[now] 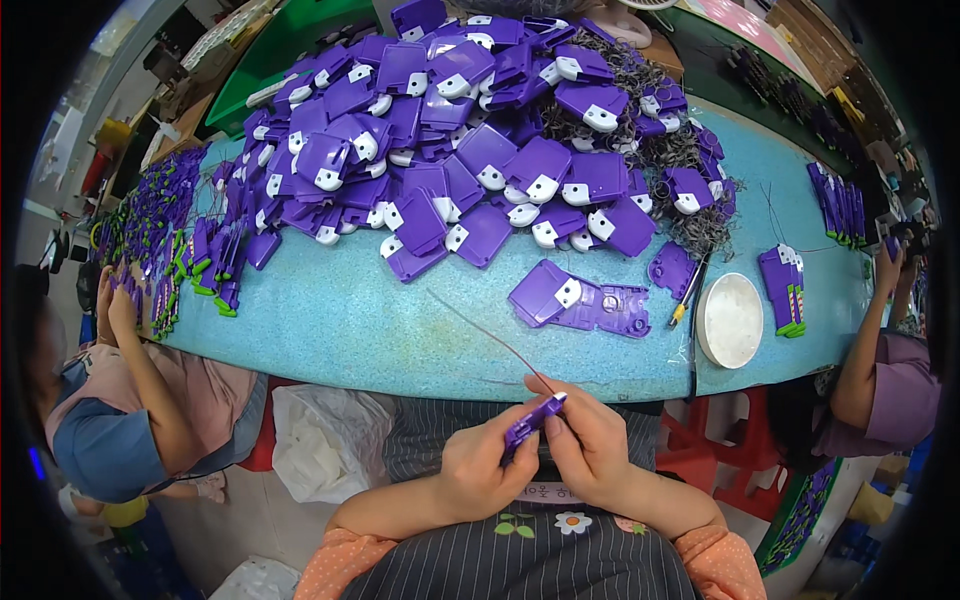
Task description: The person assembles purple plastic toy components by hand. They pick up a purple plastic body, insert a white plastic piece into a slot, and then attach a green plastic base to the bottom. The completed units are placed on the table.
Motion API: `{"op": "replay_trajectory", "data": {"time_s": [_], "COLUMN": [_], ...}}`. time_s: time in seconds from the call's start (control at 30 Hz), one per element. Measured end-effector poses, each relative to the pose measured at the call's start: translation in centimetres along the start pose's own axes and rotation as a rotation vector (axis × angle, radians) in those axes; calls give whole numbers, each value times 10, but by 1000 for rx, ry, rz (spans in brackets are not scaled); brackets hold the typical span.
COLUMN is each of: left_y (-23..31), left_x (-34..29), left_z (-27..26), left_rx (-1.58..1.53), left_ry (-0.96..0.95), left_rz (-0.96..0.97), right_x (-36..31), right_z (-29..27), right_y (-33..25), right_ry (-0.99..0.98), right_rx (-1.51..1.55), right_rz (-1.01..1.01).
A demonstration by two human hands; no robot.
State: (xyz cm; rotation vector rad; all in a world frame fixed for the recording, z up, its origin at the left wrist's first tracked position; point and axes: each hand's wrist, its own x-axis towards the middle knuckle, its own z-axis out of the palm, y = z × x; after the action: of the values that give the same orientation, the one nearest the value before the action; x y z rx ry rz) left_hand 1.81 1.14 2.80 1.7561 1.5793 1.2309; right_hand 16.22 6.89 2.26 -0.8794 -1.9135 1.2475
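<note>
My left hand (485, 465) and my right hand (590, 440) meet close to my body, below the table's front edge. Between them they hold one small purple plastic part (532, 420), edge-on to the camera. A thin dark wire (490, 335) runs up and left from the part over the table. On the turquoise table (350, 330) just ahead lie two flat purple plastic parts (580, 298), one with a white tab. Behind them rises a big heap of purple parts with white tabs (480, 130).
A round white dish (731, 320) and a yellow-tipped tool (686, 298) lie at the right. A tangle of dark wires (690, 215) sits beside the heap. Stacked purple-and-green pieces (783, 290) stand further right. One person works at the left (130, 400), another at the right (890, 380).
</note>
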Motion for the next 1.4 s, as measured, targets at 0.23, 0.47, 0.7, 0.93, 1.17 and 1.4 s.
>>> {"op": "replay_trajectory", "data": {"time_s": [0.23, 0.47, 0.7, 0.93, 1.17, 1.4], "left_y": [-15, -15, -12, -4, -10, -26], "left_x": [-13, -11, -5, -5, -5, 45], "left_z": [9, 10, -9, -3, -1, 24], "left_rx": [-620, -930, -1133, -1101, -1120, -1253], "left_ry": [-25, -82, -105, -165, -163, -102], "left_rz": [-355, -367, -538, -638, -685, -773], "right_x": [1, -2, 37, 57, -1, -16], "right_z": [6, 15, -50, -58, -115, -157], "right_y": [4, 9, 18, 43, -16, 15], "right_ry": [29, 72, 251, 280, 478, 455], "right_rx": [216, 718, -585, -970, -635, -940], "right_rz": [114, 412, -135, -74, 190, 77]}}
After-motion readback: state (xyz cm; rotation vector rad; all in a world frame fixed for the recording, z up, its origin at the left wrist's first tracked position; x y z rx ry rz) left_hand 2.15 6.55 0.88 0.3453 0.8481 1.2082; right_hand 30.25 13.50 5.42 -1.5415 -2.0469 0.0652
